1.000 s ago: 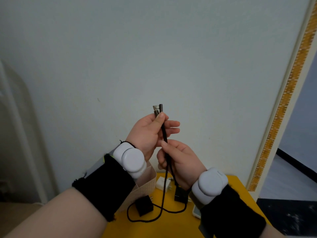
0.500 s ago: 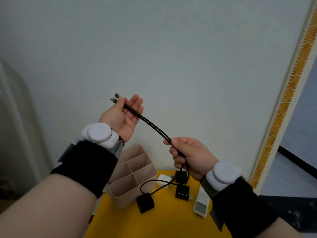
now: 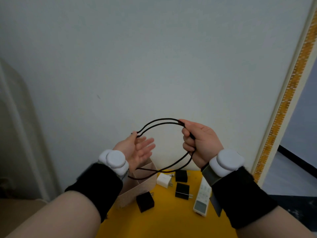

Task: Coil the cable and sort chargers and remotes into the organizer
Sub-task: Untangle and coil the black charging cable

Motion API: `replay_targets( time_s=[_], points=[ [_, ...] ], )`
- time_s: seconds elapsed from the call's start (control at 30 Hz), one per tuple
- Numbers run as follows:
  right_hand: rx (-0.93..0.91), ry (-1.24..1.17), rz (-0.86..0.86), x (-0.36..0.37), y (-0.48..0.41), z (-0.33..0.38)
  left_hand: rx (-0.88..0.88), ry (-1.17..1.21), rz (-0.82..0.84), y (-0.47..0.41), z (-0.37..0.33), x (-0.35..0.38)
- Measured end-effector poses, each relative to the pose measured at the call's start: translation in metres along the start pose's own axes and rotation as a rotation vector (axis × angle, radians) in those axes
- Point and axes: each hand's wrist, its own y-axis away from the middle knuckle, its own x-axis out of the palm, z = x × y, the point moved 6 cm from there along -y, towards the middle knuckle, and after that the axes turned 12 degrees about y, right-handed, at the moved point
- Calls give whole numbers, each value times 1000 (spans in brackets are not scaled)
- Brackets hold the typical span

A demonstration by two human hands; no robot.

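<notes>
A doubled black cable (image 3: 159,121) arches in the air between my hands and loops down toward the organizer. My left hand (image 3: 135,150) pinches the cable's ends between thumb and forefinger, other fingers spread. My right hand (image 3: 199,143) is fisted around the doubled cable. Below, on the yellow table (image 3: 168,219), stand a beige divided organizer (image 3: 142,184), a white charger (image 3: 163,180), three black chargers (image 3: 182,190) (image 3: 181,175) (image 3: 145,201) and a white remote (image 3: 202,198).
A pale wall rises directly behind the table. A cream door frame with an orange patterned strip (image 3: 281,110) runs down the right side. Both wrists wear white sensor pods and black bands.
My right hand has risen and swung the cable up into a wide arc. My left hand has dropped lower and turned palm up. The cable's slack has lifted off the table.
</notes>
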Motion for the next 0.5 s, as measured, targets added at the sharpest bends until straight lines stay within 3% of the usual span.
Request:
replay_targets(
  time_s=[0.07, 0.13, 0.2, 0.27, 0.33, 0.37, 0.5],
  points=[
    [-11, 36, 1, -1, -2, 5, -96, -269, -47, 3, 9, -6],
    [-14, 77, 1, -2, -4, 8, -67, -512, -105, 7, 5, -9],
    [-12, 131, 10, -2, -4, 10, 136, -559, -131, 8, -10, -4],
    [-4, 194, 30, -1, -4, 10, 458, -542, -115, 15, -32, 9],
    [11, 258, 55, 2, -4, 8, 718, -633, -33, 30, -49, 30],
    [19, 289, 69, 4, -3, 6, 759, -675, 45, 36, -50, 42],
    [17, 369, 99, 11, -2, 5, 704, -916, 289, 48, -40, 78]
  ],
)
